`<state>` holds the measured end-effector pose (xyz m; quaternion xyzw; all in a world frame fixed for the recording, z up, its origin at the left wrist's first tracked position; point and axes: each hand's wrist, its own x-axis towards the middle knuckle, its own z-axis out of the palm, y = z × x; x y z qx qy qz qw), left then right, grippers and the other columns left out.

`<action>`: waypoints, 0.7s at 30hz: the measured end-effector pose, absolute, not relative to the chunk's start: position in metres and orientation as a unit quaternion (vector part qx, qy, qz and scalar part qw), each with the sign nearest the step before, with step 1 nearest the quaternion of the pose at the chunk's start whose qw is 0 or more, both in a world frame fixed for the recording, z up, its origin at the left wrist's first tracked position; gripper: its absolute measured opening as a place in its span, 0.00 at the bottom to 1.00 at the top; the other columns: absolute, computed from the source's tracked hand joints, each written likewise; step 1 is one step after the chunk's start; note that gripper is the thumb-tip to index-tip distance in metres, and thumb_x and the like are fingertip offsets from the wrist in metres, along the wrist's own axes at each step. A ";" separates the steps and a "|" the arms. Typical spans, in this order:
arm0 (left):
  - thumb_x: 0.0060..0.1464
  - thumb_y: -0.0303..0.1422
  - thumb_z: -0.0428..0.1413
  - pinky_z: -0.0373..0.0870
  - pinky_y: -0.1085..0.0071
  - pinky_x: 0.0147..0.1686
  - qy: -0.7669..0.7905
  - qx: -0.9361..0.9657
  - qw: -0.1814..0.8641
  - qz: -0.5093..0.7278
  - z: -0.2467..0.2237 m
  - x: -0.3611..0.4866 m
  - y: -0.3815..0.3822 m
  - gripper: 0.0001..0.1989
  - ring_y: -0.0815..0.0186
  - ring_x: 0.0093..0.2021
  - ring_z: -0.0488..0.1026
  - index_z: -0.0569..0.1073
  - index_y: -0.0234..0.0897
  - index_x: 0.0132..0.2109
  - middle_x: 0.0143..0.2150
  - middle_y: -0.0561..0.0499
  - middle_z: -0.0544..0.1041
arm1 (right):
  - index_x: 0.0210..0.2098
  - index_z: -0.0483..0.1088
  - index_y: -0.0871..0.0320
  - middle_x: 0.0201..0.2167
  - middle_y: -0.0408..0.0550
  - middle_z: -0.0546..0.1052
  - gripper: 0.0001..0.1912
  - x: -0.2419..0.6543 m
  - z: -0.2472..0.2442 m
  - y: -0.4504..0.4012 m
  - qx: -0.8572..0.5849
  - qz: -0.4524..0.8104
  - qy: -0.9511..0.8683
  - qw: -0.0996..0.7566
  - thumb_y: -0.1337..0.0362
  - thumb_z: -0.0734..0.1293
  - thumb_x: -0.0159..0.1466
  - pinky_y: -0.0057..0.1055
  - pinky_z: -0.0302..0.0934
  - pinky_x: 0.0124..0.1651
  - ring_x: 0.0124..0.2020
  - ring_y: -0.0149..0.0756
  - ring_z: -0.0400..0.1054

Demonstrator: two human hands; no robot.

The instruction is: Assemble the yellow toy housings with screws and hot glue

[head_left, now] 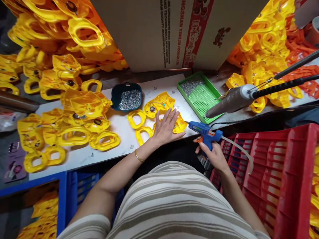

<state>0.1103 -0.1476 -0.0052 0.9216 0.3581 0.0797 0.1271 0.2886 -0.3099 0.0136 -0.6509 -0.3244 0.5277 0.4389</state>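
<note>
Where the work lies closest to the wearer, the right hand (215, 154) is clamped around the handle of a blue glue gun (205, 131), with a pale glue stick trailing from its rear. A red crate (295, 179) stands to the right of that arm. The gun's nozzle points left, at the edge of a yellow shell (180, 124); contact between them cannot be confirmed. This shell lies on a white board (127, 146), partly covered by the left hand (164, 127), which is palm down, fingers extended and slightly apart; whether it presses the shell cannot be told. Just beyond lies a second yellow shell (161, 103), its inside and wiring exposed. Farther back are a dark bowl (114, 104) and a green tray (205, 99), both containing small metal pieces. Behind them stands a cardboard box (152, 39).
</note>
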 end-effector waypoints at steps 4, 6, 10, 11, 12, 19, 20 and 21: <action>0.54 0.55 0.53 0.20 0.45 0.66 0.358 0.922 0.124 0.085 -0.009 0.110 -0.148 0.45 0.51 0.71 0.47 0.51 0.33 0.70 0.71 0.39 0.53 | 0.47 0.67 0.60 0.25 0.45 0.76 0.23 0.292 0.012 -0.308 -0.660 0.531 -0.326 0.419 0.48 0.63 0.63 0.24 0.54 0.16 0.15 0.24 0.59; 0.54 0.55 0.53 0.19 0.45 0.66 0.358 0.922 0.123 0.086 -0.010 0.111 -0.148 0.46 0.51 0.71 0.47 0.50 0.33 0.70 0.70 0.40 0.53 | 0.47 0.67 0.61 0.24 0.45 0.76 0.23 0.293 0.013 -0.306 -0.664 0.531 -0.323 0.414 0.48 0.63 0.63 0.24 0.54 0.16 0.15 0.24 0.58; 0.54 0.55 0.53 0.20 0.46 0.66 0.363 0.920 0.123 0.084 -0.010 0.111 -0.148 0.45 0.50 0.71 0.48 0.51 0.34 0.70 0.70 0.39 0.54 | 0.48 0.67 0.61 0.23 0.44 0.75 0.25 0.294 0.016 -0.302 -0.665 0.535 -0.326 0.407 0.47 0.63 0.63 0.24 0.53 0.16 0.14 0.25 0.58; 0.54 0.55 0.53 0.20 0.46 0.66 0.363 0.919 0.125 0.084 -0.009 0.111 -0.148 0.45 0.50 0.71 0.48 0.52 0.34 0.70 0.70 0.38 0.54 | 0.48 0.67 0.61 0.23 0.44 0.75 0.25 0.294 0.016 -0.301 -0.665 0.536 -0.328 0.404 0.47 0.63 0.63 0.24 0.54 0.16 0.14 0.25 0.58; 0.54 0.55 0.53 0.20 0.46 0.66 0.363 0.919 0.128 0.085 -0.009 0.111 -0.149 0.45 0.50 0.70 0.48 0.52 0.34 0.70 0.70 0.38 0.54 | 0.48 0.67 0.61 0.23 0.44 0.75 0.25 0.295 0.016 -0.301 -0.665 0.537 -0.329 0.402 0.46 0.63 0.63 0.24 0.54 0.16 0.15 0.25 0.58; 0.53 0.55 0.54 0.21 0.44 0.65 0.365 0.917 0.132 0.088 -0.007 0.112 -0.150 0.45 0.48 0.70 0.49 0.52 0.34 0.70 0.70 0.38 0.55 | 0.47 0.68 0.62 0.23 0.44 0.75 0.25 0.298 0.014 -0.299 -0.678 0.522 -0.356 0.374 0.46 0.62 0.63 0.25 0.54 0.18 0.16 0.27 0.59; 0.53 0.55 0.54 0.22 0.44 0.66 0.366 0.917 0.130 0.088 -0.007 0.112 -0.150 0.45 0.48 0.70 0.49 0.52 0.34 0.70 0.70 0.38 0.55 | 0.47 0.68 0.62 0.23 0.45 0.76 0.25 0.298 0.014 -0.299 -0.683 0.513 -0.366 0.370 0.47 0.62 0.63 0.26 0.54 0.19 0.17 0.28 0.60; 0.53 0.55 0.54 0.22 0.44 0.66 0.366 0.918 0.126 0.088 -0.008 0.112 -0.151 0.45 0.48 0.70 0.49 0.52 0.34 0.70 0.70 0.38 0.55 | 0.46 0.68 0.63 0.23 0.46 0.76 0.25 0.298 0.015 -0.298 -0.686 0.505 -0.373 0.367 0.47 0.62 0.63 0.26 0.55 0.20 0.18 0.29 0.62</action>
